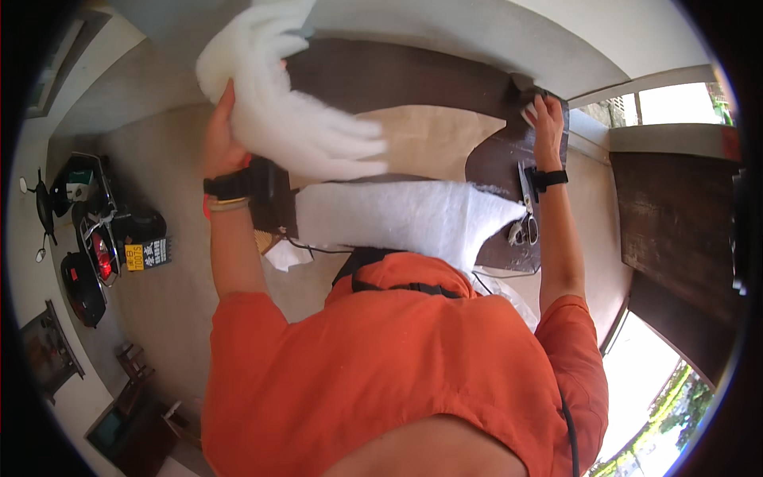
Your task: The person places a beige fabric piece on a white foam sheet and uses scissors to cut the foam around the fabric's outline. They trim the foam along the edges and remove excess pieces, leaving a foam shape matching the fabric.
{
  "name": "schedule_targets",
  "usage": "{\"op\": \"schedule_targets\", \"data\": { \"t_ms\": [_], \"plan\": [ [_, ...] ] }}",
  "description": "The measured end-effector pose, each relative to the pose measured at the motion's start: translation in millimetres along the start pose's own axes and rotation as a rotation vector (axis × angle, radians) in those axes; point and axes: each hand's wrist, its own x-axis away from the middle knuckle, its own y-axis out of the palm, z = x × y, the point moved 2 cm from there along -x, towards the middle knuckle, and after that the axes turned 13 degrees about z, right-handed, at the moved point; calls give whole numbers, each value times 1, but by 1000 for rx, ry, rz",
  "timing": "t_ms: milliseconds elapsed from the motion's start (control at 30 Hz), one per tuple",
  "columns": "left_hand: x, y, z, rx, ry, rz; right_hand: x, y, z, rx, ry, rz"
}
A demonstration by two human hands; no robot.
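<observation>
At the far left of the dark table point(350, 67), my left hand point(225, 143) grips a thick, folded piece of white batting point(270, 99). Its loose end fans out over the table and is blurred. My right hand point(545, 131) is at the table's far right corner, its fingers curled round a small whitish thing whose kind is hidden. Just beyond those fingers sits a small dark grey object point(522, 83). A brown paper pattern point(433, 131) with a curved edge lies between my hands. Nearer me is a flat, cut white batting sheet point(389, 211). Scissors point(524, 208) lie below my right wrist.
A white scrap point(288, 254) is near the table's left front. Clear plastic point(509, 294) shows beside my right shoulder. A scooter point(91, 230) is parked at the left. A dark wooden panel point(671, 215) stands to the right.
</observation>
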Motion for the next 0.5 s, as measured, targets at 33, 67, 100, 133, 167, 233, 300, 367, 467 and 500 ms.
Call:
{"op": "schedule_targets", "data": {
  "t_ms": [33, 67, 100, 133, 167, 233, 300, 367, 467, 500],
  "plan": [
    [2, 3, -17, 170, -53, -183, 25, 21, -26, -22, -47, -142],
    [2, 4, -42, 229, -145, -249, 56, 46, -50, -83, -158, -324],
    [2, 4, -66, 202, -234, -271, 94, 65, -65, -24, -131, -409],
    [2, 3, -92, 148, -220, -146, 130, 84, -82, -60, -220, -573],
    [3, 2, -115, 90, -212, -22, 163, 99, -95, 45, -348, -696],
    [3, 3, -135, 86, -246, -109, 215, 107, -113, 181, -477, -876],
    [10, 3, -134, 101, -278, -138, 236, 112, -119, 265, -450, -832],
    [20, 4, -123, 53, -228, -52, 239, 101, -122, 133, -222, -812],
    [45, 6, -107, -204, -139, -58, 258, 94, -120, 13, -46, -842],
    [54, 6, -101, -225, -114, -91, 267, 96, -117, 3, -42, -872]
  ]
}}
